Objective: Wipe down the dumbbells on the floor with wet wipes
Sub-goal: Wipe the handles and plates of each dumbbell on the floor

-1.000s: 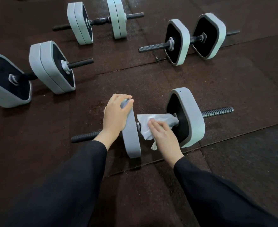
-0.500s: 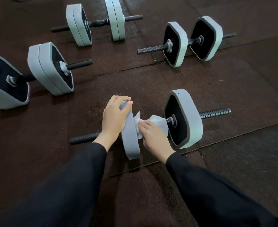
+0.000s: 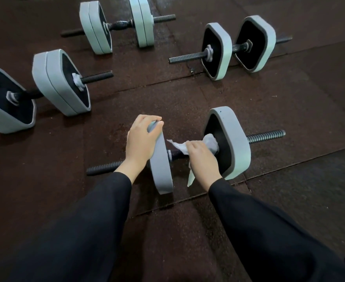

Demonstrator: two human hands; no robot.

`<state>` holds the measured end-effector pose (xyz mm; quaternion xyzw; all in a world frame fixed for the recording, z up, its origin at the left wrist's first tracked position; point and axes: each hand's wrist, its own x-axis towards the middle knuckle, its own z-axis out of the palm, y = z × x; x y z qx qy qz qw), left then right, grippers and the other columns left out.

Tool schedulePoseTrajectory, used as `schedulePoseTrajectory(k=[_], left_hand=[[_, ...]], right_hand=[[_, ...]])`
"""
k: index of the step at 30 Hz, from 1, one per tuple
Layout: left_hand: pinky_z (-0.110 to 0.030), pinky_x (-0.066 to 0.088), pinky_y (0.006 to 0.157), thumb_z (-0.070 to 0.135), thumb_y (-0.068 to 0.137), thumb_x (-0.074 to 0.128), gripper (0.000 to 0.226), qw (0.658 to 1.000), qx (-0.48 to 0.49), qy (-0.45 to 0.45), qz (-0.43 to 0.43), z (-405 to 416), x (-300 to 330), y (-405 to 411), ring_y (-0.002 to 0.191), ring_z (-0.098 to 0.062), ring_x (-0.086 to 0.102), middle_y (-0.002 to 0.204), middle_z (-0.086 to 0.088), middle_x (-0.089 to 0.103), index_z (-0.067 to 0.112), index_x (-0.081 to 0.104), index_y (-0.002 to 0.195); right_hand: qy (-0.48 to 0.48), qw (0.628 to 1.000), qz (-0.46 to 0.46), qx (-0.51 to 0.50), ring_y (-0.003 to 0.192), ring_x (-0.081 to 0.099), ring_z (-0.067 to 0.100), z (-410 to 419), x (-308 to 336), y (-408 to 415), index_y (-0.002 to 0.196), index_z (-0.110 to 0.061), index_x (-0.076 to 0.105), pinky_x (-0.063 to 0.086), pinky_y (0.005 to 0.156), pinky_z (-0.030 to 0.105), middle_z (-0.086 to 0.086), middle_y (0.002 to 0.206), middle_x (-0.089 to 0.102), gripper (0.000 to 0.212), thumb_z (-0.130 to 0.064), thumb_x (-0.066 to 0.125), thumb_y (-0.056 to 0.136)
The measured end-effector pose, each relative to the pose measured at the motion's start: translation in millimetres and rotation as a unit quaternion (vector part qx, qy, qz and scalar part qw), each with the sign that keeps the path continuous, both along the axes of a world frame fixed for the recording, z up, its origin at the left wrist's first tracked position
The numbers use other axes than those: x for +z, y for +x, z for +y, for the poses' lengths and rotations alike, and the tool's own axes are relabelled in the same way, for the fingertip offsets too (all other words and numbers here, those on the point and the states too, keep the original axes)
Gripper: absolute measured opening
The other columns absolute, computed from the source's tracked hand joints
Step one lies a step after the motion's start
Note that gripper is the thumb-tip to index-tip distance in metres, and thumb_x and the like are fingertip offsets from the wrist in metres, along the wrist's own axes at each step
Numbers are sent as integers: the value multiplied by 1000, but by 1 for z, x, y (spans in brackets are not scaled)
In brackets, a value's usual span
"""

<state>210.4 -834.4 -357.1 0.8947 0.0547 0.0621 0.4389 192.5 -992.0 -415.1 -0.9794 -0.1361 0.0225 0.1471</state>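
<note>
We see the near dumbbell (image 3: 187,151) lying on the dark floor mat (image 3: 289,129). Our left hand (image 3: 142,142) curls over the top edge of its left plate (image 3: 160,165). Our right hand (image 3: 203,159) is wrapped around the wet wipe (image 3: 211,143) on the bar, against the right plate (image 3: 231,143). Three more dumbbells lie farther off: far left (image 3: 35,90), far middle (image 3: 116,25), far right (image 3: 236,46).

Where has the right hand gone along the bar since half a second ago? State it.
Yes: the right hand with the wet wipe slid right, from the left plate toward the right plate.
</note>
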Motion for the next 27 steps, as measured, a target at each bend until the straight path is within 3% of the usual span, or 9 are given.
schedulePoseTrajectory(k=[6,13,18,20,22,24,25,27], left_hand=[[-30,42,94,26,91,53,21,1000,4,-14,-4,0,-2,0,107,-11,54,112,5,58,17,66,106],[-29,41,93,27,92,53,22,1000,1,-9,-3,0,-2,0,106,-10,53,113,4,58,17,66,107],[-28,41,93,26,91,53,21,1000,3,-11,-5,1,-2,0,106,-10,54,113,4,58,18,66,107],[-27,40,92,26,92,53,22,1000,2,-10,-6,1,-2,1,105,-10,53,113,3,58,17,66,107],[-25,38,89,26,92,52,22,1000,0,-10,-5,1,-2,0,104,-8,52,114,3,58,17,65,108],[-25,38,89,26,92,52,22,1000,0,-9,-3,1,-2,0,104,-8,52,114,3,57,17,65,108],[-27,39,91,26,92,52,22,1000,0,-9,-4,1,-2,0,104,-9,52,114,3,57,17,65,108],[-32,41,95,26,92,52,22,1000,0,-8,-8,2,-2,0,105,-11,53,112,4,58,17,65,108]], right_hand=[[7,998,13,-57,126,37,22,-11,-5,-12,127,-1,44,34,103,28,12,130,48,35,3,36,93],[19,994,47,-98,118,40,16,-13,3,-4,120,-6,47,26,96,20,8,124,49,34,5,32,93],[-47,993,22,-107,119,40,26,-14,1,-12,127,1,40,33,103,30,15,125,46,38,8,27,92],[-54,991,27,-116,118,41,24,-14,7,-6,122,0,42,33,99,27,13,123,47,53,18,10,83],[-53,992,23,-109,112,45,24,-14,19,1,115,-4,43,33,96,27,11,117,49,80,23,-10,61],[-49,994,28,-96,111,45,25,-12,20,0,120,-6,40,34,96,29,11,116,50,65,25,3,77],[-47,993,25,-101,115,43,25,-12,17,-3,124,-6,38,34,97,28,11,119,49,50,20,17,87],[-53,990,43,-121,123,38,23,-12,14,-10,132,-2,35,34,100,26,13,131,44,39,7,28,95]])
